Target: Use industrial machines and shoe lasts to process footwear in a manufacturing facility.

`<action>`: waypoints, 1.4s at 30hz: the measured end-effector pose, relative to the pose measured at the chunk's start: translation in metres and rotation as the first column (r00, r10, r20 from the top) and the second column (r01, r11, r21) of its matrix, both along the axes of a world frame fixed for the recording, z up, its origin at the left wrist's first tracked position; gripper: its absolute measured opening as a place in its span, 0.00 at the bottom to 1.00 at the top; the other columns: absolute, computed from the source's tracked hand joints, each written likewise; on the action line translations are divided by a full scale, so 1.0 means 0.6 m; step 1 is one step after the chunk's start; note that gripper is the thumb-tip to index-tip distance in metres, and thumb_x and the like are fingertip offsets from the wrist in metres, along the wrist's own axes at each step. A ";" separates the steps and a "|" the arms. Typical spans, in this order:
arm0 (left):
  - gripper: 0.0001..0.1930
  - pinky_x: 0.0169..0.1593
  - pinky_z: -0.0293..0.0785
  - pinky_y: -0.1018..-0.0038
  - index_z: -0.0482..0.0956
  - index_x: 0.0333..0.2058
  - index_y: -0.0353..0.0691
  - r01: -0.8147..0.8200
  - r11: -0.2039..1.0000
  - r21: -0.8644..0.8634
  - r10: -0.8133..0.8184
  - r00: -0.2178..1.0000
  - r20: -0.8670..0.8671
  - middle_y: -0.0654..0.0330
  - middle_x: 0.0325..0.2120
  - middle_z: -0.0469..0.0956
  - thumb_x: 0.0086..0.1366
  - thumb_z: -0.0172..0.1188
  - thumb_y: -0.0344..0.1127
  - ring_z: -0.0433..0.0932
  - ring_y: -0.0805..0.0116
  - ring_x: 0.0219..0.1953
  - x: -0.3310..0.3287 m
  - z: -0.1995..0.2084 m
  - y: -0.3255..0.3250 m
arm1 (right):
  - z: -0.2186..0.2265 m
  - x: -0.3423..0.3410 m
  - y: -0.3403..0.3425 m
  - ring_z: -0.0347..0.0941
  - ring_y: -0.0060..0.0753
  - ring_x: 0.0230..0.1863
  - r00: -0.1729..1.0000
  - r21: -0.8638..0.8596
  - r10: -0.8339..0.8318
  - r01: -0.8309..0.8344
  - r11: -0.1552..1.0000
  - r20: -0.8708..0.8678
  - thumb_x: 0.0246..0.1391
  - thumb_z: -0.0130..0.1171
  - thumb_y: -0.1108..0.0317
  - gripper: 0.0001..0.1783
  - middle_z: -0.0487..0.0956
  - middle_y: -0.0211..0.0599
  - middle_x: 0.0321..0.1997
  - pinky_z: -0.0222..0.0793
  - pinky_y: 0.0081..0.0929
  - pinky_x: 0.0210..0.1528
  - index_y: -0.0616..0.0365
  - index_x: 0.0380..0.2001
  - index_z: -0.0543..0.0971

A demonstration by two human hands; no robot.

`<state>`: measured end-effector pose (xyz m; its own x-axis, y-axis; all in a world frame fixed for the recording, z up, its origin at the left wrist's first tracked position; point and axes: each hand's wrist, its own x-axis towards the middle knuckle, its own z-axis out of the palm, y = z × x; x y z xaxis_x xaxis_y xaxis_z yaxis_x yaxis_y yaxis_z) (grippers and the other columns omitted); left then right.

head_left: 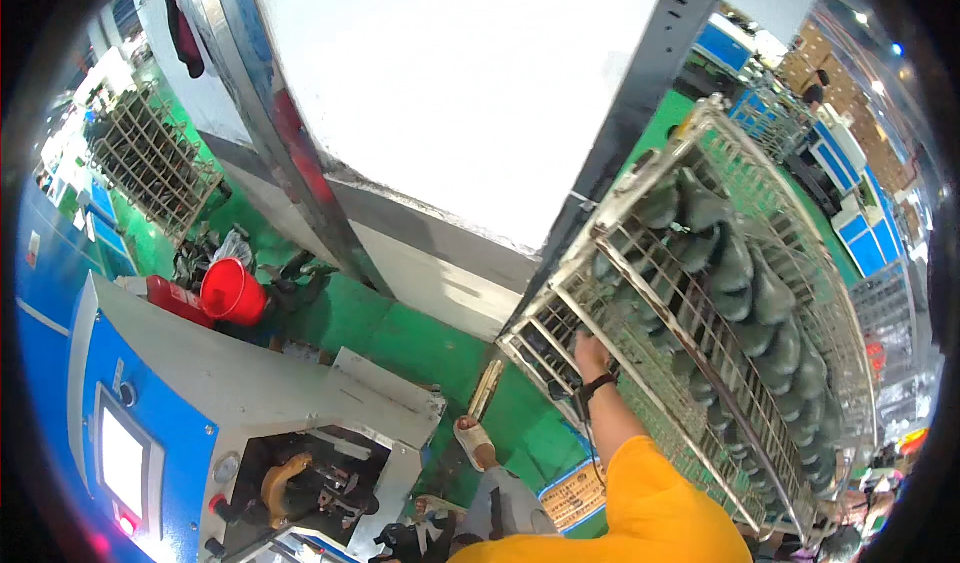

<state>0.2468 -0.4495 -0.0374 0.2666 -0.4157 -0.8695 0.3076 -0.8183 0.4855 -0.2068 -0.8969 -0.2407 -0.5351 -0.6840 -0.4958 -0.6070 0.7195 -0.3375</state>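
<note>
Wire cage [702, 355] on green floor [390, 323], right hand [591, 354] at its edge, grip unclear, left hand unseen

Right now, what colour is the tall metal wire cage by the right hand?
The cage is mostly cream, seen best in the head view.

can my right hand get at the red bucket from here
Probably not: your right hand is over at the wire cart, while the red bucket is well off to the left, with the gray-sided machine in between.
</note>
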 end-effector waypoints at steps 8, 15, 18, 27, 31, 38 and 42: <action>0.25 0.41 0.76 0.71 0.83 0.50 0.36 0.187 0.957 0.223 -0.199 0.980 0.032 0.61 0.33 0.83 0.57 0.73 0.44 0.80 0.70 0.36 0.035 0.087 0.005 | -0.177 -0.058 -0.157 0.74 0.34 0.47 0.724 -0.364 0.091 0.230 0.903 0.684 0.64 0.59 0.62 0.21 0.79 0.37 0.51 0.70 0.37 0.53 0.62 0.56 0.78; 0.27 0.50 0.74 0.70 0.80 0.57 0.36 -0.568 0.786 -0.243 0.576 0.816 -0.045 0.60 0.46 0.83 0.58 0.65 0.36 0.77 0.68 0.45 0.076 0.035 0.419 | -0.056 0.108 -0.016 0.83 0.45 0.47 0.809 -0.355 0.043 0.208 0.911 0.586 0.70 0.54 0.55 0.25 0.83 0.49 0.53 0.79 0.37 0.48 0.62 0.60 0.78; 0.25 0.56 0.73 0.68 0.79 0.52 0.32 -0.723 0.435 -0.537 0.836 0.545 -0.057 0.56 0.49 0.81 0.55 0.65 0.30 0.78 0.64 0.49 0.096 0.021 0.498 | -0.108 0.119 0.048 0.74 0.29 0.23 0.685 -0.264 0.294 -0.151 0.953 0.666 0.67 0.56 0.61 0.17 0.80 0.36 0.34 0.68 0.26 0.21 0.62 0.50 0.80; 0.18 0.51 0.77 0.69 0.79 0.40 0.29 -0.727 0.603 -0.328 0.650 0.209 0.731 0.54 0.55 0.82 0.53 0.72 0.32 0.81 0.66 0.47 0.187 -0.154 0.727 | 0.078 0.500 0.416 0.79 0.26 0.33 0.381 -0.115 0.585 -0.762 0.638 0.716 0.65 0.58 0.68 0.21 0.82 0.36 0.39 0.76 0.23 0.34 0.65 0.59 0.74; 0.15 0.55 0.77 0.57 0.80 0.38 0.33 -0.646 0.753 -0.122 0.316 0.192 0.929 0.48 0.51 0.81 0.52 0.70 0.29 0.80 0.43 0.48 0.183 -0.267 0.799 | 0.127 0.570 0.530 0.79 0.27 0.36 0.329 -0.005 0.699 -0.903 0.429 0.635 0.65 0.58 0.67 0.24 0.82 0.36 0.44 0.77 0.24 0.39 0.67 0.61 0.74; 0.26 0.66 0.67 0.53 0.74 0.56 0.37 -0.321 0.946 -0.047 0.080 0.090 0.993 0.44 0.59 0.73 0.57 0.65 0.29 0.71 0.41 0.61 0.397 -0.220 0.669 | 0.201 0.607 0.640 0.82 0.40 0.48 0.117 -0.037 0.941 -0.990 0.135 0.319 0.64 0.62 0.61 0.24 0.85 0.49 0.47 0.76 0.36 0.52 0.67 0.56 0.80; 0.36 0.68 0.66 0.56 0.67 0.64 0.34 -0.498 0.825 -0.267 0.379 0.138 0.915 0.41 0.61 0.72 0.55 0.66 0.25 0.69 0.41 0.65 0.673 -0.335 0.676 | 0.242 0.623 0.670 0.82 0.44 0.49 0.010 -0.080 0.951 -0.996 0.036 0.309 0.64 0.61 0.59 0.23 0.84 0.52 0.48 0.75 0.37 0.51 0.66 0.54 0.81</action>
